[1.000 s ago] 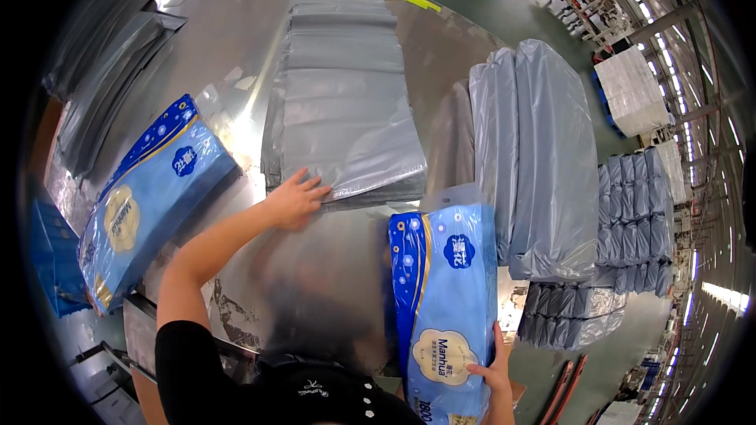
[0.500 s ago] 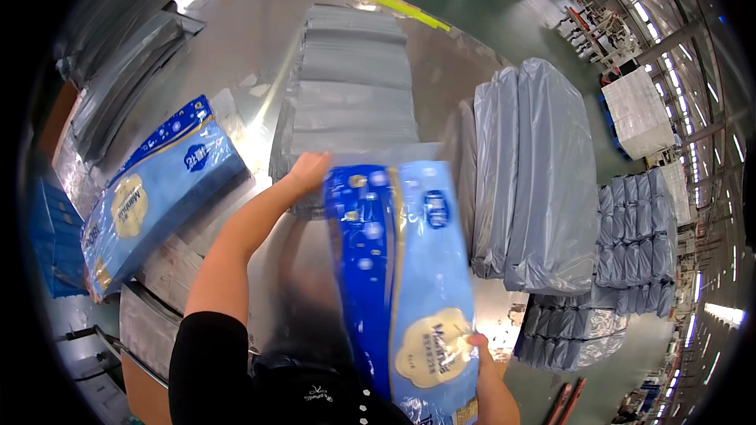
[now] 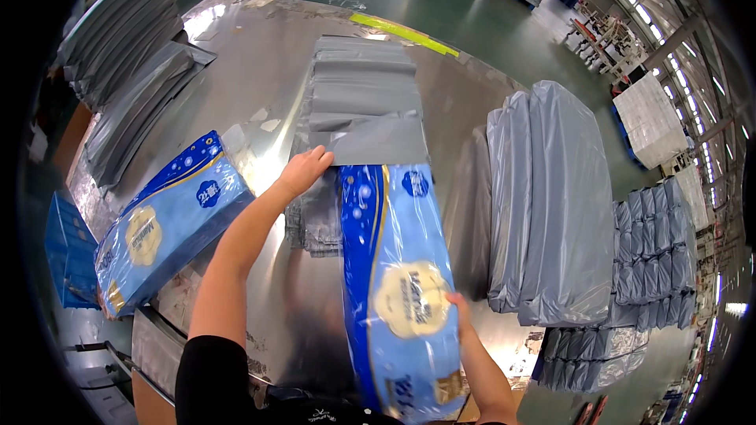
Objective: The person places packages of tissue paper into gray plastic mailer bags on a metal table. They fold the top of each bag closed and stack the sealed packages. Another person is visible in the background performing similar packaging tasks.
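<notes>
A long light-and-dark-blue plastic-wrapped pack (image 3: 405, 248) lies lengthwise in front of me. Its far end disappears under the near edge of a grey plastic bag (image 3: 370, 142), the top one of a stack (image 3: 362, 79). My left hand (image 3: 309, 169) is closed on the near left corner of that bag, beside the pack's far left corner. Against the pack's right side my right hand (image 3: 463, 319) grips it with the thumb on top; its other fingers are hidden. To the left, a second blue pack (image 3: 177, 220) lies at a slant.
Filled grey bags (image 3: 563, 205) stand along the right side of the metal table (image 3: 260, 39). Piles of grey sheets (image 3: 146, 106) are at the far left, above a blue crate (image 3: 67, 252). Beyond the right edge, grey bundles (image 3: 654, 244) are stacked.
The blue pack has straightened, and its far end has gone under the grey bag's edge. My left hand now holds the bag's edge; the view has shifted slightly.
</notes>
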`<action>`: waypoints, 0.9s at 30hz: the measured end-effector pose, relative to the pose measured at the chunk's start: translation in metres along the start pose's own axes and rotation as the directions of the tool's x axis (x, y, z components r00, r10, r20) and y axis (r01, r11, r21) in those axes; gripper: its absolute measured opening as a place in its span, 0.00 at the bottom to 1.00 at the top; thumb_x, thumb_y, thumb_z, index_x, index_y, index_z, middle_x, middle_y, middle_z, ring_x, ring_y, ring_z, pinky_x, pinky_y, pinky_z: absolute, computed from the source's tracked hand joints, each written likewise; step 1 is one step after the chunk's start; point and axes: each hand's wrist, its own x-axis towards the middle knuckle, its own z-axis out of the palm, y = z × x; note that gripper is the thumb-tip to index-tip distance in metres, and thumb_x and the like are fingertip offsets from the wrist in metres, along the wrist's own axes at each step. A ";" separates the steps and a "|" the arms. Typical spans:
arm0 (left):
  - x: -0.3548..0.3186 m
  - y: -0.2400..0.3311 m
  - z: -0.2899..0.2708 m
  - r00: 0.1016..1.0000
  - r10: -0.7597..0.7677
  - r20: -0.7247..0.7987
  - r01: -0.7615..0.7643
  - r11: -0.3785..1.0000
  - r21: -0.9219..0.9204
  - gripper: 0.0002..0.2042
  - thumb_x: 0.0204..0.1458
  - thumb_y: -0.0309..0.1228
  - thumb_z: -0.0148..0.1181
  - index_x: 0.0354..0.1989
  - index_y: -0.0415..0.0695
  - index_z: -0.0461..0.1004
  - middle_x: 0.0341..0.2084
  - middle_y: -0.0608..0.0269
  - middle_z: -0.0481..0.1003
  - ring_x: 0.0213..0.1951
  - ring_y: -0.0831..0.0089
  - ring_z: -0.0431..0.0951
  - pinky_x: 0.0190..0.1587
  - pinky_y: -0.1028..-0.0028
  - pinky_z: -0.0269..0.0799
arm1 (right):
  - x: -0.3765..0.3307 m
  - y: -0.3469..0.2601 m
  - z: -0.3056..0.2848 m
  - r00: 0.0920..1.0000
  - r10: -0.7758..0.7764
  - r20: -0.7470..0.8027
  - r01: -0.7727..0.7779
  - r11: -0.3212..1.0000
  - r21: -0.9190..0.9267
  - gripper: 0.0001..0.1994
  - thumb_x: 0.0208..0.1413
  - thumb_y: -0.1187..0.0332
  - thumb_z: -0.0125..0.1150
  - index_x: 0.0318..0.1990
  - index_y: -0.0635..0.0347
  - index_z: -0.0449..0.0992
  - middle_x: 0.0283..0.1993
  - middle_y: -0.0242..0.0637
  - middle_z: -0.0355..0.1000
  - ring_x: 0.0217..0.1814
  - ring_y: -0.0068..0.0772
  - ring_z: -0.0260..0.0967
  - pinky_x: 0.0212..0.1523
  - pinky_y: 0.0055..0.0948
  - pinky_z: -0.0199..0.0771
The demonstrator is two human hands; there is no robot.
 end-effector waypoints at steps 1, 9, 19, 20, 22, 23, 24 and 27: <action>0.012 0.002 0.006 1.000 -0.017 -0.002 0.017 0.998 -0.053 0.07 0.49 0.24 0.50 0.36 0.44 0.61 0.32 0.53 0.66 0.35 0.51 0.74 0.33 0.59 0.71 | 0.031 0.006 -0.001 0.979 -0.199 -0.044 0.184 0.956 -0.229 0.35 0.49 0.59 0.55 0.65 0.67 0.56 0.60 0.49 0.63 0.59 0.41 0.63 0.60 0.33 0.59; 0.047 -0.020 0.068 0.877 -0.469 -0.101 0.324 0.734 -0.597 0.16 0.44 0.21 0.56 0.42 0.40 0.62 0.45 0.49 0.62 0.43 0.50 0.71 0.43 0.60 0.69 | 0.187 -0.142 0.071 0.265 -0.926 0.267 0.380 -0.154 -0.912 0.23 0.57 0.66 0.54 0.61 0.58 0.64 0.56 0.44 0.68 0.44 0.35 0.68 0.40 0.27 0.69; 0.012 -0.035 0.120 0.751 -0.659 -0.029 0.482 0.578 -0.658 0.09 0.52 0.26 0.52 0.41 0.38 0.66 0.27 0.46 0.74 0.33 0.47 0.75 0.37 0.59 0.69 | 0.265 -0.124 0.072 0.451 -0.864 0.224 0.440 -0.003 -0.898 0.06 0.48 0.73 0.59 0.33 0.66 0.77 0.30 0.51 0.74 0.30 0.43 0.75 0.34 0.33 0.71; 0.004 -0.033 0.115 0.752 -0.659 -0.012 0.514 0.598 -0.615 0.10 0.51 0.26 0.53 0.41 0.38 0.67 0.27 0.45 0.74 0.33 0.48 0.75 0.37 0.59 0.69 | 0.257 -0.115 0.066 0.494 -0.832 0.254 0.448 -0.007 -0.894 0.06 0.48 0.74 0.58 0.33 0.66 0.77 0.29 0.51 0.74 0.29 0.42 0.74 0.34 0.33 0.71; -0.019 -0.010 0.088 0.839 -0.497 0.223 0.520 0.610 -0.598 0.11 0.49 0.25 0.55 0.42 0.39 0.70 0.30 0.44 0.76 0.35 0.50 0.77 0.39 0.61 0.71 | 0.232 -0.103 0.049 0.566 -0.779 0.269 0.390 -0.034 -0.920 0.06 0.48 0.74 0.58 0.33 0.66 0.77 0.29 0.51 0.74 0.30 0.38 0.74 0.35 0.33 0.72; -0.040 0.002 0.071 0.901 -0.346 0.260 0.430 0.641 -0.636 0.12 0.49 0.24 0.55 0.42 0.39 0.72 0.32 0.44 0.76 0.36 0.50 0.77 0.40 0.62 0.72 | 0.217 -0.095 0.045 0.597 -0.752 0.279 0.370 -0.050 -0.928 0.06 0.48 0.74 0.57 0.33 0.66 0.77 0.29 0.50 0.75 0.30 0.36 0.74 0.35 0.33 0.72; -0.053 0.018 0.039 0.888 -0.253 0.385 0.447 0.673 -0.589 0.13 0.47 0.24 0.55 0.43 0.40 0.74 0.34 0.43 0.76 0.39 0.51 0.78 0.42 0.63 0.73 | 0.204 -0.089 0.024 0.716 -0.655 0.241 0.361 0.051 -0.931 0.08 0.48 0.75 0.58 0.36 0.66 0.78 0.33 0.43 0.76 0.33 0.29 0.73 0.38 0.30 0.72; -0.169 0.053 0.011 0.842 -0.088 0.531 0.460 0.631 -0.624 0.08 0.44 0.25 0.58 0.33 0.38 0.72 0.28 0.48 0.76 0.32 0.53 0.77 0.35 0.61 0.71 | 0.119 -0.030 0.015 0.883 -0.336 0.328 0.384 0.112 -0.917 0.12 0.48 0.76 0.58 0.42 0.68 0.77 0.40 0.34 0.77 0.38 0.23 0.71 0.42 0.28 0.73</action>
